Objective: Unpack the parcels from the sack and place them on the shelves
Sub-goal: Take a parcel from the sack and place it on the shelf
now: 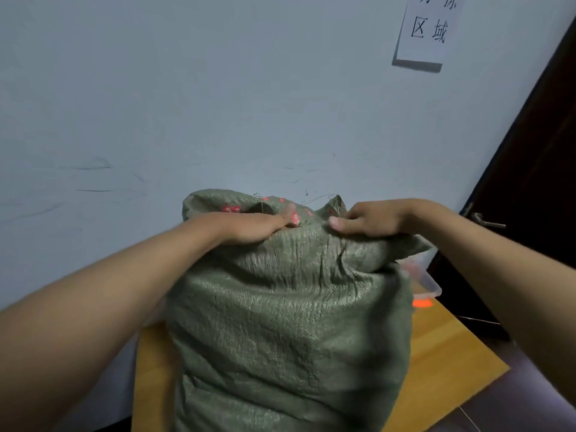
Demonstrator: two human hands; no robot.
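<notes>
Both hands at the sack's mouth. Right hand (378,217) clenched on the gathered rim cloth: thumb flat across the near side, pointing inward, fingers curled over the fold. Wrist bent, forearm running down and out to the lower right, bare.

Left hand (254,227) lies palm down on the near rim, just beside the right-hand grip, with a narrow strip of cloth between them. Its fingertips dip over the edge into the opening; whether they clasp the cloth cannot be told, as they are hidden inside. Forearm long and straight, bare, coming in from the lower left.

Under both grips: the green woven sack (290,322), upright, bulging, creased below the rim. Mouth partly open behind the left hand; red printing shows on the inner far flap. Loose threads stand up off the far edge. Contents hidden.

Below the sack, a wooden desk (442,363) carries it. Right of the right-hand grip and lower, a clear plastic bin (427,280) sits on the desk, touching or just behind the sack, something orange beneath its edge.

Beyond the grips, a pale wall; up and right of them, a paper sign (428,29) with black characters. Far right, a dark door with a metal handle (486,222).
</notes>
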